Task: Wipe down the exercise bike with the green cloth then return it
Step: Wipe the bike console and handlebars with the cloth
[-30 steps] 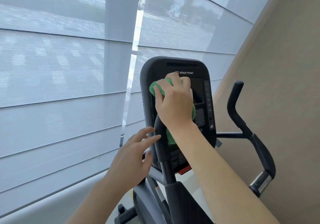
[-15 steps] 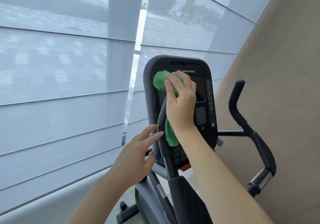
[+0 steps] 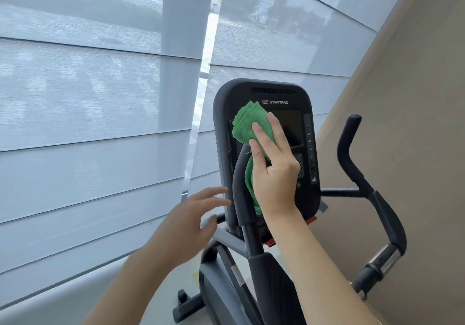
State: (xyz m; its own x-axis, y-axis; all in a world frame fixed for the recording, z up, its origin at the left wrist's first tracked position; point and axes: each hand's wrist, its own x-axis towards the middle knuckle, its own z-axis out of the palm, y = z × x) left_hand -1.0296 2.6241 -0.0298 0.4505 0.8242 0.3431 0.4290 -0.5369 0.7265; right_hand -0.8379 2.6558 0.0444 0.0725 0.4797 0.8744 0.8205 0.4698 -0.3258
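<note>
The black exercise bike stands in front of me, its console (image 3: 281,93) upright with a dark screen and a button column on its right side. My right hand (image 3: 273,171) presses the folded green cloth (image 3: 245,124) flat against the console's left half, fingers stretched over it; part of the cloth hangs down below my palm behind the left handlebar (image 3: 239,188). My left hand (image 3: 187,226) hovers open just left of the console's lower edge, fingertips near it, holding nothing.
The right handlebar (image 3: 357,168) curves up beside a beige wall (image 3: 402,123) close on the right. Sheer window blinds (image 3: 100,98) fill the left and back. The bike's base foot (image 3: 186,307) rests on a pale floor.
My right hand has opened flatter and slid the cloth up and leftward on the console, uncovering more screen. The left hand stays hovering by the console's lower left.
</note>
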